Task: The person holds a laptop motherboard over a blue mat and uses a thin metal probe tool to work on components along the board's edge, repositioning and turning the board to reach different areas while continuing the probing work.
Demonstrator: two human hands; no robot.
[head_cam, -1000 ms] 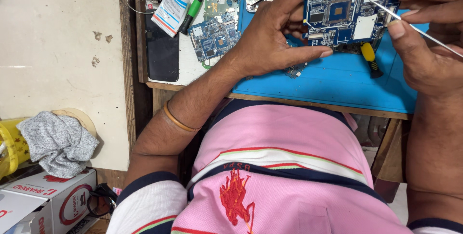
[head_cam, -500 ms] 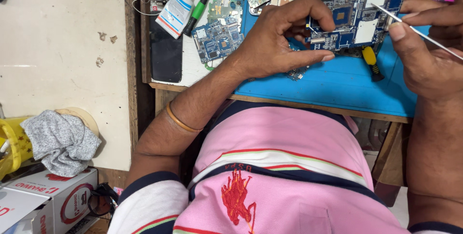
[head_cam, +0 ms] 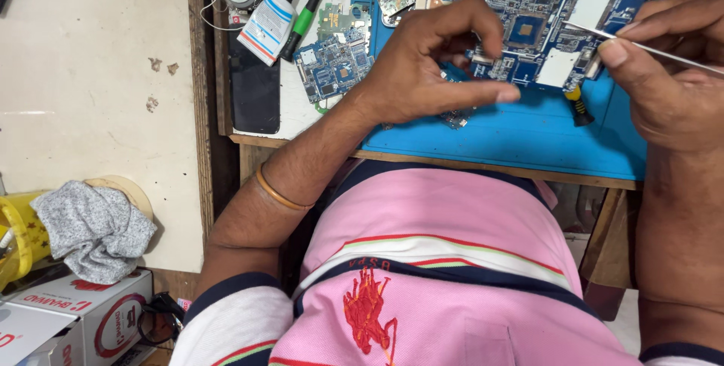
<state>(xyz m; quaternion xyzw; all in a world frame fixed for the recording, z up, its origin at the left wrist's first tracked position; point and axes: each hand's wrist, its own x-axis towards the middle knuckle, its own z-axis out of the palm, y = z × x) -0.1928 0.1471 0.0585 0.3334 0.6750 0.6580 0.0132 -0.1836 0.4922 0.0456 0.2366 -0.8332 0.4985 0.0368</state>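
L hand [head_cam: 430,72]: fingers curled, thumb out, pinching | R hand [head_cam: 664,72]: thumb+fingers pinched shut | both forearms reaching fwd

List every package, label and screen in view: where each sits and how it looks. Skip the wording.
Glue bottle: top left of the bench, lying tilted; white label with blue and red bands, black nozzle.
Phone: bench's left edge, below the bottle; flat dark rectangle, screen off.
Box: floor, bottom left; white cardboard with red print and a round red mark.
No signs in view.
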